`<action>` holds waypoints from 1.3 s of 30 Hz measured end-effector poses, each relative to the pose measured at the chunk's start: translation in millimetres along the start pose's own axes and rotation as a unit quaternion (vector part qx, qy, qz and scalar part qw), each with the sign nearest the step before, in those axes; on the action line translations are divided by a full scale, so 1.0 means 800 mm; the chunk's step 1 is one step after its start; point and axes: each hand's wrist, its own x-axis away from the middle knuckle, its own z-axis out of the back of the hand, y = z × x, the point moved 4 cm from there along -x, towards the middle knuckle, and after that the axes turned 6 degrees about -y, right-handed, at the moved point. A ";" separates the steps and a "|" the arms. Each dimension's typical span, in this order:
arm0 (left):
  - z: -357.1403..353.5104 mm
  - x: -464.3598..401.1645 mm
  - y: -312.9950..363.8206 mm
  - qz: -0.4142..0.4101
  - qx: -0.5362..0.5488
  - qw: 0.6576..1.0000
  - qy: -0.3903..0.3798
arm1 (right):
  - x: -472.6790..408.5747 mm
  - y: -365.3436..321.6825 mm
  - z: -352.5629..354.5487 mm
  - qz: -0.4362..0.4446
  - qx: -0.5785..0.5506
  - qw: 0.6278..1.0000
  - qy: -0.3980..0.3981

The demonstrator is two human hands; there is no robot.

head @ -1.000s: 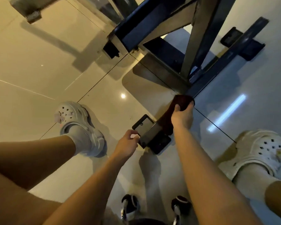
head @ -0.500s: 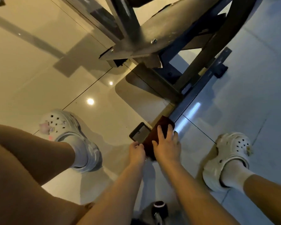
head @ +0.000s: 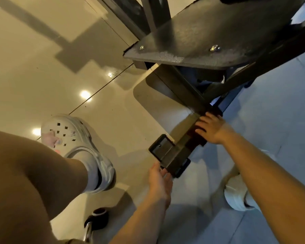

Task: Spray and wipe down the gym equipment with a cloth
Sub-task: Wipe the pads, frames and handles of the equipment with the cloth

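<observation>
A dumbbell end [head: 99, 218] is seen at the bottom edge, on the glossy tiled floor [head: 33, 67]. Left leg and white clog [head: 74, 145] are planted left; right clog [head: 238, 196] is partly hidden under the right forearm. Left hand [head: 159, 182] is placed at the near end of the machine's base bar [head: 179, 152], fingers loosely extended and together against the end cap, not clamped. Further along the bar, right hand [head: 210, 127] is pressed flat, fingers slightly spread, onto a dark maroon cloth [head: 195, 140] lying on the bar top. Beyond, the bar is joined by angled frame struts [head: 188, 85] under a textured metal plate [head: 201, 37] with two bolts.
</observation>
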 end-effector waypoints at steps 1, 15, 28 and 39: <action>0.002 0.003 0.002 -0.005 -0.006 1.000 -0.007 | -0.004 0.013 0.003 -0.021 -0.002 1.000 -0.003; 0.020 -0.021 -0.006 -0.002 0.076 0.997 -0.003 | 0.006 -0.147 -0.031 0.112 0.002 0.993 0.031; 0.034 -0.029 -0.016 -0.006 -0.014 0.999 -0.045 | -0.054 0.029 0.008 -0.020 -0.060 0.995 0.074; 0.006 -0.018 -0.023 0.013 -0.005 1.000 0.023 | -0.004 -0.097 -0.013 0.052 -0.070 0.994 0.072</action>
